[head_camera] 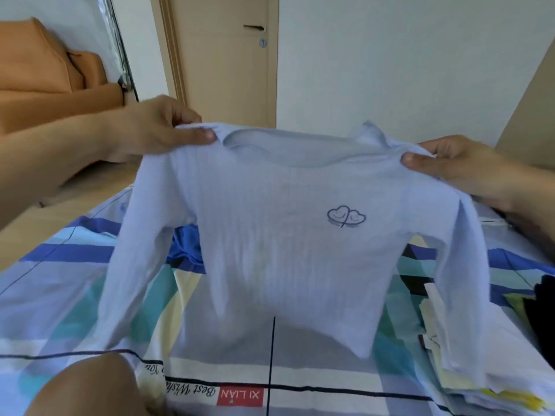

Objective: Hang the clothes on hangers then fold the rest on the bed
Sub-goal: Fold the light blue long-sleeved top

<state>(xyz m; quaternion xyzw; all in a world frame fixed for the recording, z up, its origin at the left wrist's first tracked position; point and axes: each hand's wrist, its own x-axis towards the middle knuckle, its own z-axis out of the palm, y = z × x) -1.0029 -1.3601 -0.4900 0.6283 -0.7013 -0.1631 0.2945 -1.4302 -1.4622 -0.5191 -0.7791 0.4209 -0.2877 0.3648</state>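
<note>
A pale blue long-sleeved top point(279, 235) with a small double-heart print hangs spread out in front of me, above the bed point(60, 295). My left hand point(159, 130) pinches its left shoulder between thumb and fingers. My right hand point(450, 166) pinches the right shoulder the same way. Both sleeves dangle down, and the hem hovers just over the patterned bedsheet. No hanger is in view.
A dark blue garment point(186, 247) lies on the sheet behind the top. Folded pale clothes point(456, 364) are stacked at the right, with dark fabric point(543, 310) beside them. An orange chair point(45, 70) stands far left, a closed door point(228, 55) straight ahead. My knee point(87, 388) shows bottom left.
</note>
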